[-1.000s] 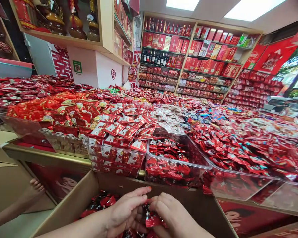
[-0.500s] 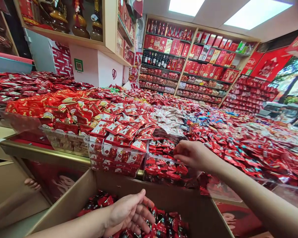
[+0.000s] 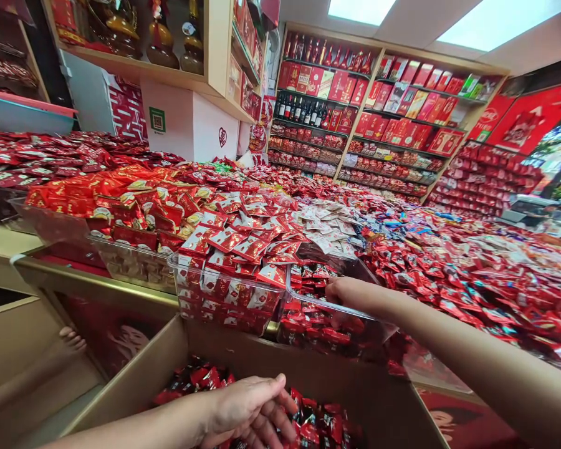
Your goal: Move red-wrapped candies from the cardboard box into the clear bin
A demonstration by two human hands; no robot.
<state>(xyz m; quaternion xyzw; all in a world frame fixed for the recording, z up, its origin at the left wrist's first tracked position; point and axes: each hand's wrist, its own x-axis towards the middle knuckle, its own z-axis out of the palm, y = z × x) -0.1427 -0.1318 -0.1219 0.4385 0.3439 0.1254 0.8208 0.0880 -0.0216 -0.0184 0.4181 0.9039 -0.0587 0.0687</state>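
My left hand (image 3: pixel 257 405) is held open above a cardboard box (image 3: pixel 243 349), palm turned inward and fingers spread. Inside the box lie many small red-and-black candy packets (image 3: pixel 325 424); the hand hides some of them. My right hand (image 3: pixel 348 296) dips into a clear plastic bin (image 3: pixel 303 302) partly filled with similar red packets (image 3: pixel 320 327). Its fingers are down behind the bin's front wall, so whether they grip anything is unclear. Directly left of that bin stands another clear bin (image 3: pixel 187 271), heaped with red-and-white packets (image 3: pixel 252 240).
More bins of wrapped sweets (image 3: pixel 135 212) line the counter to the left, and red packets (image 3: pixel 449 280) pile up to the right. White packets (image 3: pixel 327 224) lie behind my right hand. A gold counter rail (image 3: pixel 112 284) runs along the front. Shelves (image 3: pixel 339 156) hold bottles and boxes.
My right hand has sunk lower into the clear bin, its fingers going behind the front wall. The left hand stays open over the cardboard box. The view has swung slightly left.
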